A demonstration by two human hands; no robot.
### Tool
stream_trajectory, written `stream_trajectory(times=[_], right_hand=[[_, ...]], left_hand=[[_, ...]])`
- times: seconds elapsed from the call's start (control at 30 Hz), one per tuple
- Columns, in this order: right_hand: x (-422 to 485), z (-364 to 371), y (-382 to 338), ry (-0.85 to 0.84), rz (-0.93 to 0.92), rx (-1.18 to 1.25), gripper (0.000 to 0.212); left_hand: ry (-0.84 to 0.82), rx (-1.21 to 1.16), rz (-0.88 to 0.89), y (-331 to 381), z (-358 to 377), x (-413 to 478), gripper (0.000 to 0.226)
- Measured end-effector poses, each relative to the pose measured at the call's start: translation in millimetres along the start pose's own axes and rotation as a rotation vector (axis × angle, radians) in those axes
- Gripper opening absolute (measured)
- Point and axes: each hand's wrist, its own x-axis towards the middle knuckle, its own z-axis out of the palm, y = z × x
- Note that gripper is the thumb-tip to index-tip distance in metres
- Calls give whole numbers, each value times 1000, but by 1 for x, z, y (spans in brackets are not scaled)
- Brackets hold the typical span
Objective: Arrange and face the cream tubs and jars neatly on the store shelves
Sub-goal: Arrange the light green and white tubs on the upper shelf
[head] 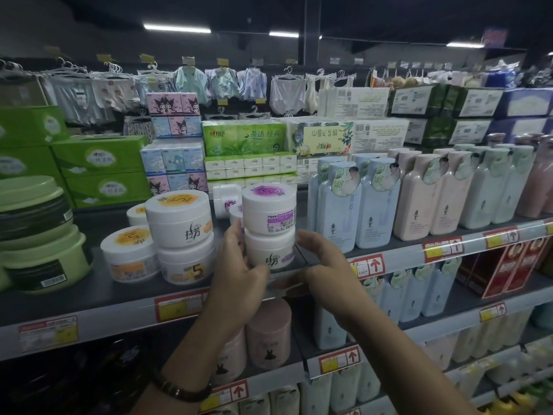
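Currently two purple-label tubs stand stacked near the shelf (119, 295) front: upper purple tub (269, 209) on lower purple tub (270, 253). My left hand (236, 265) grips the lower one's left side. My right hand (323, 265), fingers straight and holding nothing, is just beside its right side; contact unclear. Orange-label tubs (179, 217) to the left: four, two of them stacked.

A left hand (239, 265) curls round the lower tub (270, 251) of two stacked white tubs. The right hand (326, 265) hovers just beside it, fingers relaxed. Orange-labelled tubs (179, 217) stand left of the left hand, blue bottles (359, 205) right of the right hand.
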Motion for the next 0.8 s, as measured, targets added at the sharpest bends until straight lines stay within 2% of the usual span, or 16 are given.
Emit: stream_trajectory(times=[0.57,0.8], right_hand=[[14,2,-2,-60,14,32,82],[6,2,0,-40,13,5,83]], left_hand=[[-48,45,55,-12,-1,-4,93],[-73,55,52,-9,-4,0,89]])
